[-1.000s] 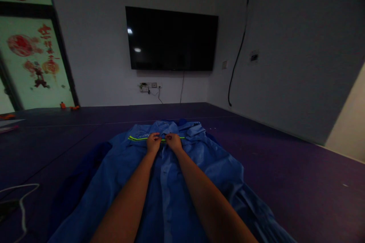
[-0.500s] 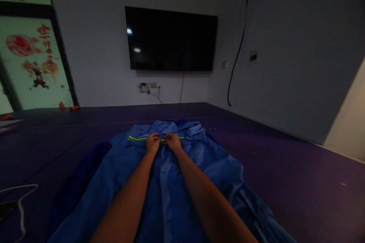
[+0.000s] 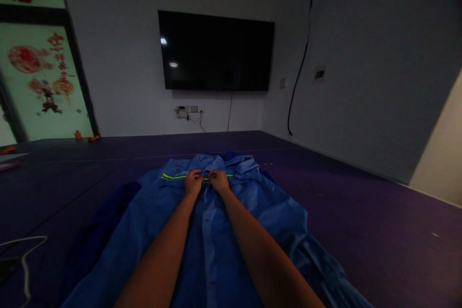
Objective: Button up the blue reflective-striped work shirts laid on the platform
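A blue work shirt lies spread face up, its collar at the far end and a yellow-green stripe across the chest. Pale lettering shows above the stripe on the left. My left hand pinches the front placket just below the collar. Close beside it, my right hand pinches the placket's other edge. Any button between the fingertips is too small and dark to make out. Darker blue cloth shows from beneath the shirt on the left.
The shirt lies on a purple floor. A white cable runs at the lower left. Small orange objects stand by the glass door. A television hangs on the wall, and a black cable dangles at the right.
Both hands stay at the placket below the collar with only slight finger movement. The shirt lies in the same place.
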{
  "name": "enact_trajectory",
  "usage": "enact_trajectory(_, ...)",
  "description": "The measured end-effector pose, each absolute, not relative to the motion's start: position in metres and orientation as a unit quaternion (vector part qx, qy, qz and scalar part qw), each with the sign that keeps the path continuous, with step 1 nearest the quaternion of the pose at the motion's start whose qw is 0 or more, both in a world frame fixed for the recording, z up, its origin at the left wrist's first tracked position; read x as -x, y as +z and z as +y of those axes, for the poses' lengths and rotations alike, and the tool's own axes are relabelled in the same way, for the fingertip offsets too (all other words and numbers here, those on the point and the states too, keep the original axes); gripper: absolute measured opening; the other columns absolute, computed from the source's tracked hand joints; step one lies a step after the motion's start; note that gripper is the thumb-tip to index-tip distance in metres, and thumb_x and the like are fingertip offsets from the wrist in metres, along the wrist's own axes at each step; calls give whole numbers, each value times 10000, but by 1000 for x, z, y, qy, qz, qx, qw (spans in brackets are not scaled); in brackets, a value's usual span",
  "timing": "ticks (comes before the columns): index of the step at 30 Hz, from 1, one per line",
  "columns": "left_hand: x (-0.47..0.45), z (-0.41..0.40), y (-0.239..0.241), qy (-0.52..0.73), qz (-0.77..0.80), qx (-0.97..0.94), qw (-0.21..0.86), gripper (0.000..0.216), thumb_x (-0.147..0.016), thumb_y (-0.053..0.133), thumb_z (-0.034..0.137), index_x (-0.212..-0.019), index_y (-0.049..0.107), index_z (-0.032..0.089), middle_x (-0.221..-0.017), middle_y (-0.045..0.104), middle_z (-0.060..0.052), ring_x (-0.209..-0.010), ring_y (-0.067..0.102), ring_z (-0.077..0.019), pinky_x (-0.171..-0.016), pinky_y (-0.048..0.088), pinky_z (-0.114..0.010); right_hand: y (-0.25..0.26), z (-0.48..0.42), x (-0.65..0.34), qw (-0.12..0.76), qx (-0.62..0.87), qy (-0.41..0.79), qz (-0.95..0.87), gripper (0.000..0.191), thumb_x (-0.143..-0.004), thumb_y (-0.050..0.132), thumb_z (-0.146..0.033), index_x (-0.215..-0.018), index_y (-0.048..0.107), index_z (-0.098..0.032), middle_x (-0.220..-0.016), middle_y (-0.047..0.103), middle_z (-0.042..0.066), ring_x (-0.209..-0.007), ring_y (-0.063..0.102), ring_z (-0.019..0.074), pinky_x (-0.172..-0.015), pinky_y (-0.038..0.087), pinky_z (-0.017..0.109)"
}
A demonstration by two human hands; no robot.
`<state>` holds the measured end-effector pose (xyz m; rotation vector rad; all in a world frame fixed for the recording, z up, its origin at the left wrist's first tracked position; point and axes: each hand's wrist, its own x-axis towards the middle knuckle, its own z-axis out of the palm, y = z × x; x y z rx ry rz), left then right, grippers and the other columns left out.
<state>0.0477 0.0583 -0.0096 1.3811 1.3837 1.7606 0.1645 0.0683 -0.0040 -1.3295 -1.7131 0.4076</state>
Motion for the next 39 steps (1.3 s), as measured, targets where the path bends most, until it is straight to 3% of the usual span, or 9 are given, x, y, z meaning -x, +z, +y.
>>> enact_trajectory(17, -47, 58, -10, 641, 508, -512, 263, 249, -624, 581, 132, -871, 618, 138, -550, 594, 22, -442, 525, -92, -460, 395, -186, -3, 66, -164, 454, 534, 167, -694, 191, -708, 504, -91, -784, 672, -140, -727, 689, 42, -634, 631, 129, -566, 443, 170)
enact_trajectory(27, -48, 60, -9, 637, 516, -521, 237, 258, -611, 545, 92, -849, 636, 134, -583, 602, 18, -535, 562, -109, -557, 439, -206, 0, 62, -163, 468, 536, 148, -687, 196, -739, 545, -174, -900, 655, -153, -749, 680, 41, -676, 617, 142, -594, 437, 198)
enact_trajectory(39, -50, 58, -7, 622, 530, -535, 213, 307, -600, 540, 47, -881, 633, 133, -603, 582, 24, -588, 568, -113, -611, 456, -214, 0, 60, -163, 462, 521, 147, -703, 102, -732, 590, -212, -797, 663, -182, -739, 674, 19, -671, 611, 132, -637, 436, 204)
